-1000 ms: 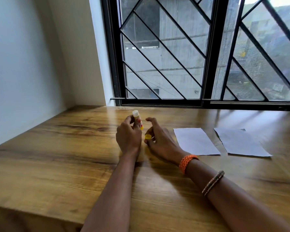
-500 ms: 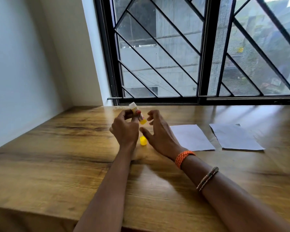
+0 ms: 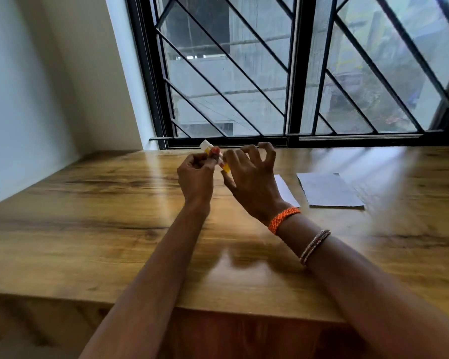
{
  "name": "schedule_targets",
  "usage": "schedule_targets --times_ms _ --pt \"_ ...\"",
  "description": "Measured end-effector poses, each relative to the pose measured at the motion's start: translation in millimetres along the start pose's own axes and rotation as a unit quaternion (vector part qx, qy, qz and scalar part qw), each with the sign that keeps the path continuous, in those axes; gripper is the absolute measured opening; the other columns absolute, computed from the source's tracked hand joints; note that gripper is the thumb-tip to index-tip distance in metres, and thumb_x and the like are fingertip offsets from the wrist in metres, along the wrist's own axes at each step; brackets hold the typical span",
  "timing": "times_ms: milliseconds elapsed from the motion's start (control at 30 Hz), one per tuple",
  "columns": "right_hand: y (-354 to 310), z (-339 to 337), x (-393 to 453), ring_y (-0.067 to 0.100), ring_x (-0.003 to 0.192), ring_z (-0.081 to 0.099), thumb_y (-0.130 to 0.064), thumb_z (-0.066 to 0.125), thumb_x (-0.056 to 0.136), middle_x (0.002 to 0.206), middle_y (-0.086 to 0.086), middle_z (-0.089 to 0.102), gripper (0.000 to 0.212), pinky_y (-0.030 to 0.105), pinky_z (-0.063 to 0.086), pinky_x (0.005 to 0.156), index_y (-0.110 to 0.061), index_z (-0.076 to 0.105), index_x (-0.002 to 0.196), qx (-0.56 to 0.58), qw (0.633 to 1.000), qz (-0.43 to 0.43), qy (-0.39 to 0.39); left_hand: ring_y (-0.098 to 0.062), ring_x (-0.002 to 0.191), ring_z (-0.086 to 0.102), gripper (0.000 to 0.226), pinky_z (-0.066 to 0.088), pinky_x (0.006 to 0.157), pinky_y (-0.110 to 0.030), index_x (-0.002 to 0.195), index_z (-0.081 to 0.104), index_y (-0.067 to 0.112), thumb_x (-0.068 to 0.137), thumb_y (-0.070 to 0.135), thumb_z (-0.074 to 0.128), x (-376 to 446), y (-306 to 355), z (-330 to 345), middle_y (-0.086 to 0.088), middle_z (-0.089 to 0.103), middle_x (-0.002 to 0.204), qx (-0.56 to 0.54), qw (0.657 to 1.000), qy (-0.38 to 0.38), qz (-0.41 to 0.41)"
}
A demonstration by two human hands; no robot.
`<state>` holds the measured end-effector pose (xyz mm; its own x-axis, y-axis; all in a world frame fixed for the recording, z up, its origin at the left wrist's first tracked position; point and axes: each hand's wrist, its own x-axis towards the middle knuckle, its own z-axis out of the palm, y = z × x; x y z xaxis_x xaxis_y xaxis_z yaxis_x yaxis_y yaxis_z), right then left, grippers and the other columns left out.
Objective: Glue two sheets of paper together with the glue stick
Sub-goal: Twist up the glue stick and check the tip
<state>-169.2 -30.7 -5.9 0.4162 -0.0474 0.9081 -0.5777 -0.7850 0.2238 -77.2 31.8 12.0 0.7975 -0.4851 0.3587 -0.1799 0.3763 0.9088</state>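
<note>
Yellow and white plastic is seen where the glue stick (image 3: 214,157) is held up above the table (image 3: 94,218), tilted, with its white tip up and away and its yellow end down. It is gripped by the curled fingers of the left hand (image 3: 196,174). The yellow end is met by the thumb and first finger of the right hand (image 3: 249,177); the other right fingers are spread and bent and nothing is held in them. Whether the end is truly pinched cannot be told, because the picture is blurred.

A moment ago a small yellow cap was seen near the right hand, low by the table. Now it is not seen, and the right hand has been lifted up to the stick. From this it is judged that the cap is off and the glue is about to be wound out by a twist of the yellow end.

Two sheets of paper are laid flat on the table past the right hand: the near sheet (image 3: 285,190), partly hidden behind the wrist, and the far sheet (image 3: 329,190) just beside it. No glue has been put on them yet. Behind both hands a barred window (image 3: 296,73) is seen.
</note>
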Motion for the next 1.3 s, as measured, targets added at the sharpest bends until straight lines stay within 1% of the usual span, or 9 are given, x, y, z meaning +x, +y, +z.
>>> schedule_targets --times_ms 67,167,300,433,600,733,933,1167,1300 --pt "20 1 -7 0.022 0.089 0.062 -0.027 0.061 0.085 0.085 -0.001 0.065 0.025 0.040 0.025 0.092 -0.019 0.046 0.103 -0.042 0.998 -0.046 0.016 -0.004 0.063 0.055 0.016 0.040 0.060 -0.020 0.070 0.061 0.017 0.081 0.023 0.070 -7 7 18 0.004 0.062 0.070 -0.070 0.991 -0.018 -0.114" --pt "55 3 -23 0.022 0.088 0.060 -0.026 0.060 0.087 0.085 -0.001 0.064 0.023 0.039 0.027 0.089 -0.019 0.046 0.104 -0.091 0.994 -0.058 0.021 -0.007 0.062 0.048 0.020 0.035 0.055 -0.024 0.068 0.058 0.018 0.082 0.027 0.069 -14 2 46 0.003 0.058 0.069 -0.071 0.980 -0.059 -0.175" --pt "79 4 -25 0.022 0.097 0.047 -0.018 0.063 0.082 0.091 0.000 0.063 0.028 0.040 0.025 0.088 -0.021 0.047 0.105 -0.097 0.995 0.001 0.016 -0.009 0.074 0.050 0.018 0.039 0.063 -0.026 0.070 0.061 0.021 0.086 0.029 0.063 -14 -9 69 0.005 0.061 0.073 -0.089 0.973 -0.102 -0.188" --pt "72 10 -16 0.024 0.093 0.057 -0.004 0.064 0.075 0.090 -0.002 0.064 0.043 0.040 0.025 0.088 -0.024 0.046 0.108 -0.024 0.999 0.046 0.010 -0.008 0.076 0.053 0.020 0.039 0.067 -0.027 0.071 0.062 0.020 0.084 0.035 0.066 -8 -24 65 0.008 0.063 0.071 -0.101 0.970 -0.068 -0.208" --pt "67 7 -18 0.025 0.093 0.060 -0.009 0.066 0.071 0.091 -0.001 0.064 0.048 0.040 0.023 0.089 -0.022 0.043 0.110 0.010 0.999 0.028 -0.030 -0.008 0.071 0.053 0.019 0.038 0.063 -0.026 0.072 0.060 0.018 0.082 0.031 0.068 -11 -26 64 0.007 0.063 0.067 -0.129 0.968 -0.029 -0.215" --pt "64 8 -19 0.024 0.096 0.061 -0.019 0.067 0.077 0.096 0.001 0.065 0.036 0.041 0.024 0.092 -0.020 0.048 0.107 0.003 0.999 0.004 -0.040 -0.008 0.077 0.054 0.018 0.040 0.066 -0.028 0.071 0.060 0.019 0.083 0.030 0.068 -13 -24 64 0.007 0.064 0.071 -0.124 0.971 -0.021 -0.205" --pt "61 1 -16 0.026 0.092 0.063 -0.019 0.070 0.077 0.088 0.001 0.070 0.019 0.041 0.024 0.092 -0.016 0.061 0.094 0.006 1.000 0.019 -0.019 -0.012 0.077 0.051 0.021 0.039 0.063 -0.027 0.070 0.060 0.018 0.083 0.032 0.067 -16 -20 63 0.003 0.060 0.071 -0.115 0.970 -0.012 -0.212" --pt "57 -3 -14 0.024 0.092 0.063 -0.022 0.070 0.078 0.083 -0.001 0.072 0.015 0.041 0.023 0.092 -0.016 0.065 0.090 -0.009 0.998 0.057 -0.019 -0.012 0.076 0.049 0.019 0.037 0.061 -0.026 0.071 0.061 0.016 0.083 0.029 0.067 -17 -17 63 0.002 0.059 0.071 -0.143 0.960 -0.005 -0.240" --pt "54 -5 -12 0.025 0.089 0.063 -0.022 0.066 0.079 0.079 0.000 0.070 0.012 0.041 0.023 0.090 -0.015 0.063 0.088 0.014 0.996 0.088 -0.020 -0.012 0.087 0.054 0.014 0.039 0.065 -0.027 0.081 0.061 0.013 0.086 0.025 0.063 -16 -16 63 0.003 0.062 0.080 -0.148 0.959 -0.018 -0.241"
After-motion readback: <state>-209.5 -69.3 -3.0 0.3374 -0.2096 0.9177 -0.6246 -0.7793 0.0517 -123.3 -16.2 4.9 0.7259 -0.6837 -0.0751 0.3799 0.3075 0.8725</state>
